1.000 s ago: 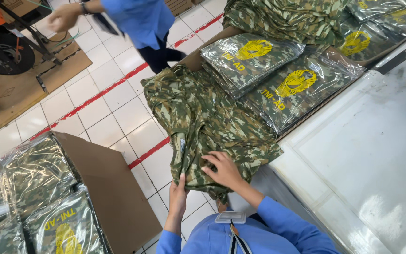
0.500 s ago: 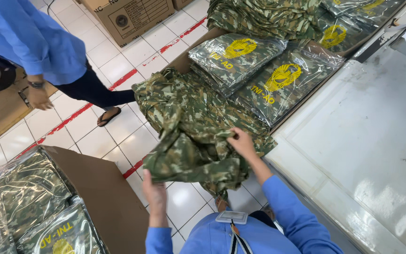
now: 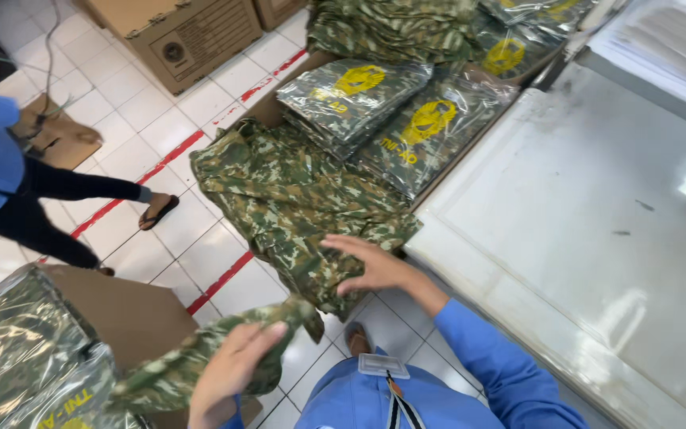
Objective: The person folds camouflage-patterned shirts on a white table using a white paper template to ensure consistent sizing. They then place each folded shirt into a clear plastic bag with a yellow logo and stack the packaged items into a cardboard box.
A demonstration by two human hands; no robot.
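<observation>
Now lifting one green-and-brown camouflage cloth garment at lower left — left hand clenched around it, right hand flat and released on the heaped camouflage clothing pile mid-frame. Probably separating a piece — needing a clean pull free.

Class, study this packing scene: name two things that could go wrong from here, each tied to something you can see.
The garment hangs over the box edge, one end pulled by the left hand; it might slide onto the floor. Another person's foot stands close by, so trailing cloth could get stepped on.
</observation>
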